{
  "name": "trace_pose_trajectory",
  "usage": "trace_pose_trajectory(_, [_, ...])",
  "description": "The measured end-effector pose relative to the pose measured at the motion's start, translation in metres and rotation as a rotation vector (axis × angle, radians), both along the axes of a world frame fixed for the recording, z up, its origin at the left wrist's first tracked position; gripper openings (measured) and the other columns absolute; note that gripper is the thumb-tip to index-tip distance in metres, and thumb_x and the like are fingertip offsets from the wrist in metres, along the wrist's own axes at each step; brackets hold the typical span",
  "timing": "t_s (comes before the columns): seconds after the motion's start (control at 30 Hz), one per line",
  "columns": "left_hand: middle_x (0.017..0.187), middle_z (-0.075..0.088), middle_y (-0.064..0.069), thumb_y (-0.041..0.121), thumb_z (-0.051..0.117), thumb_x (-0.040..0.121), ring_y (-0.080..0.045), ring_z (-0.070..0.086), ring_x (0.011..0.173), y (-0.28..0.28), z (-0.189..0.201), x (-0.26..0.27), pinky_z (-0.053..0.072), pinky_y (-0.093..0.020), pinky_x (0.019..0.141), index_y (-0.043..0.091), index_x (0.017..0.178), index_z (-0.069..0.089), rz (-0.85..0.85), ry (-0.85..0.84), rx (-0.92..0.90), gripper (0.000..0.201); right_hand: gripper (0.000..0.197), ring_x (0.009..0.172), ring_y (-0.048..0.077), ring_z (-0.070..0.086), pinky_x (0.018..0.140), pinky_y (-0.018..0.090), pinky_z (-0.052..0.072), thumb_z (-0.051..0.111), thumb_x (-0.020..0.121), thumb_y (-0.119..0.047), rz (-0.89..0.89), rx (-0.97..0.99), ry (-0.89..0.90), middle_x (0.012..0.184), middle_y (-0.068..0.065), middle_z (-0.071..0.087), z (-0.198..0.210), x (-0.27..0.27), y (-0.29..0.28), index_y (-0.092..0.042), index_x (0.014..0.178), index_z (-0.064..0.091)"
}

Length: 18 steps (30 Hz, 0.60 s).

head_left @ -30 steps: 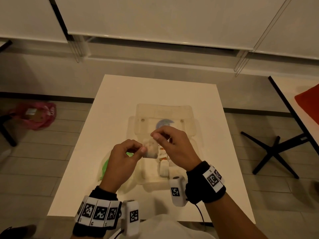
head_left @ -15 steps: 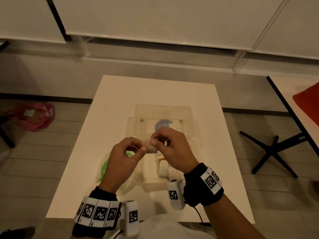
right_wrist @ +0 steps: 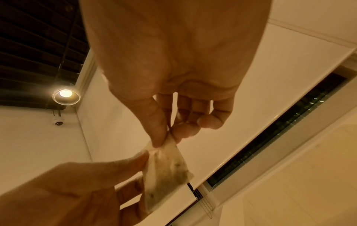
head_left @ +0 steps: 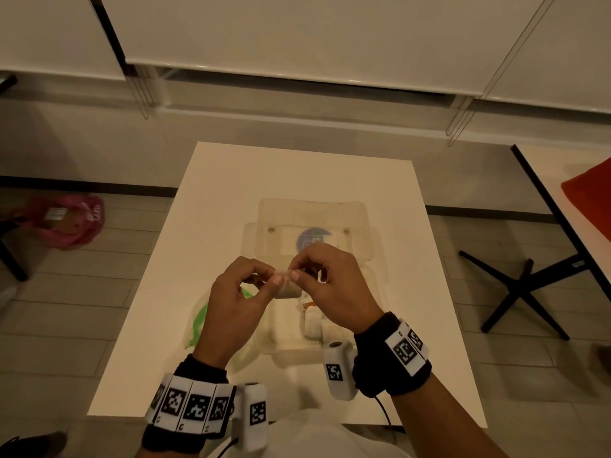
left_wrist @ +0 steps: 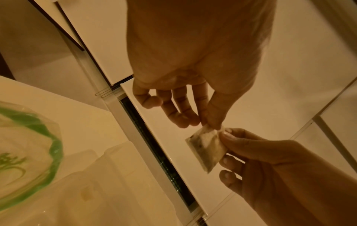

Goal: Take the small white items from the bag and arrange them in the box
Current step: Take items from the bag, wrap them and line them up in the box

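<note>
A small white sachet with dark specks inside hangs above the clear plastic box. My left hand pinches one top corner of it between thumb and forefinger. My right hand pinches the top edge right beside it. The left wrist view shows the sachet under my left hand, with the right hand on its edge. In the right wrist view the sachet dangles from my right hand. More white items lie in the box. The green-printed clear bag lies left of the box.
The box's hinged lid lies open on the far side on a white table. On the floor are a pink bag at the left and a black chair base at the right. A red thing sits on a neighbouring table.
Both hands have lifted the sachet a little up and away over the box. The thumbs have drawn closer together at its top edge.
</note>
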<state>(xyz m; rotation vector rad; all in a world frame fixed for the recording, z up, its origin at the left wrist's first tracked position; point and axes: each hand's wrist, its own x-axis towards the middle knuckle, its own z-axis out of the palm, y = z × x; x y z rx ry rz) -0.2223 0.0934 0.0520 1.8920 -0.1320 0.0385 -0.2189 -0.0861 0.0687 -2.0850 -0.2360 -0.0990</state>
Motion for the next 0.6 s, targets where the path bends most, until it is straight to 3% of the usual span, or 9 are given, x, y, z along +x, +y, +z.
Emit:
trace_pose_trajectory(0.17, [0.086, 0.068, 0.004, 0.01, 0.072, 0.089, -0.01, 0.062, 0.084, 0.0, 0.0, 0.002, 0.04, -0.007, 0.069, 0.018, 0.084, 0.068, -0.018, -0.031, 0.056, 0.01, 0.006, 0.07, 0.011, 0.054, 0.066, 0.015, 0.038, 0.07, 0.084, -0.011, -0.005, 0.027, 0.007, 0.078, -0.004, 0.062, 0.0, -0.001, 0.002, -0.017, 0.083, 0.068])
trace_pose_trajectory(0.27, [0.089, 0.069, 0.007, 0.005, 0.071, 0.087, -0.009, 0.063, 0.086, -0.002, 0.001, 0.002, 0.039, -0.006, 0.069, 0.018, 0.088, 0.068, -0.049, -0.035, 0.068, 0.013, 0.009, 0.072, 0.011, 0.055, 0.067, 0.019, 0.041, 0.07, 0.085, -0.012, -0.053, -0.004, 0.023, 0.079, -0.005, 0.062, -0.002, 0.002, 0.001, -0.021, 0.082, 0.068])
trace_pose_trajectory(0.37, [0.089, 0.07, 0.009, 0.01, 0.071, 0.09, -0.006, 0.063, 0.083, 0.0, -0.002, 0.003, 0.041, -0.008, 0.067, 0.021, 0.088, 0.069, 0.008, 0.003, 0.05, 0.011, 0.014, 0.069, 0.015, 0.061, 0.066, 0.026, 0.049, 0.069, 0.086, -0.009, -0.034, 0.071, 0.102, 0.081, -0.003, 0.066, 0.001, 0.002, -0.001, -0.022, 0.082, 0.067])
trace_pose_trajectory(0.47, [0.086, 0.071, 0.009, 0.016, 0.069, 0.092, -0.007, 0.061, 0.075, 0.01, -0.009, 0.006, 0.043, -0.013, 0.066, 0.022, 0.085, 0.068, 0.082, 0.06, 0.018, 0.009, 0.014, 0.066, 0.024, 0.067, 0.06, 0.03, 0.052, 0.067, 0.089, -0.005, -0.054, 0.123, 0.165, 0.079, -0.003, 0.066, 0.0, 0.008, -0.011, -0.017, 0.083, 0.066])
trace_pose_trajectory(0.53, [0.08, 0.069, 0.007, 0.018, 0.07, 0.092, -0.009, 0.059, 0.071, 0.022, -0.013, 0.007, 0.046, -0.022, 0.068, 0.02, 0.083, 0.068, 0.075, 0.121, 0.028, 0.009, 0.013, 0.064, 0.019, 0.069, 0.059, 0.024, 0.05, 0.066, 0.09, -0.005, -0.039, 0.048, 0.219, 0.08, -0.002, 0.066, -0.007, 0.014, -0.021, -0.016, 0.084, 0.065])
trace_pose_trajectory(0.6, [0.069, 0.064, 0.003, 0.019, 0.071, 0.091, -0.01, 0.054, 0.063, 0.038, -0.021, 0.005, 0.044, -0.027, 0.066, 0.015, 0.078, 0.067, 0.001, 0.217, 0.077, 0.014, 0.013, 0.062, 0.013, 0.067, 0.061, 0.027, 0.054, 0.065, 0.09, -0.004, -0.012, -0.064, 0.271, 0.079, 0.0, 0.067, -0.021, 0.02, -0.03, -0.015, 0.083, 0.064])
